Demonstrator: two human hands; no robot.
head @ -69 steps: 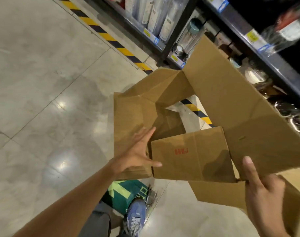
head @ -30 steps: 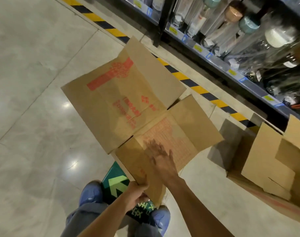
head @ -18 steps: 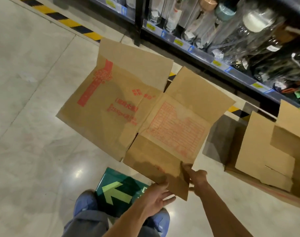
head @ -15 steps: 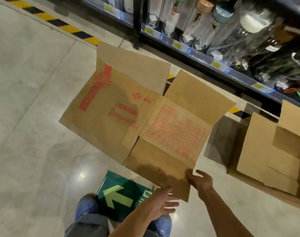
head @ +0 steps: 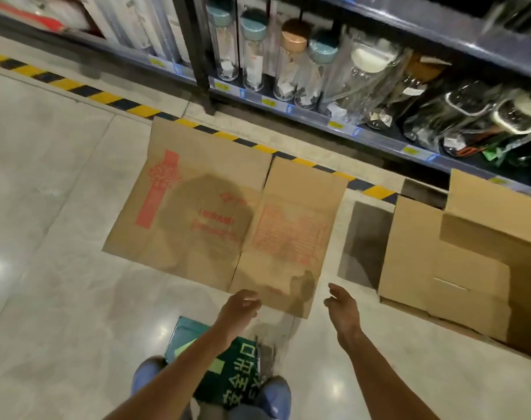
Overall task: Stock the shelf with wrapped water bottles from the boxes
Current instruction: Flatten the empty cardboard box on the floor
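From the head camera, a flattened cardboard box [head: 222,219] with red print lies on the tiled floor [head: 46,183] in front of the shelf [head: 343,124]; it looks emptied and done with. The left hand [head: 241,306] hovers at its near edge with fingers loosely curled, holding nothing, and the right hand [head: 341,304] hangs just beside that edge, fingers relaxed and empty. Wrapped water bottles [head: 291,56] already stand along the shelf. To the right an open cardboard box [head: 458,262] sits on the floor; its contents are hidden, so whether more stock remains cannot be told.
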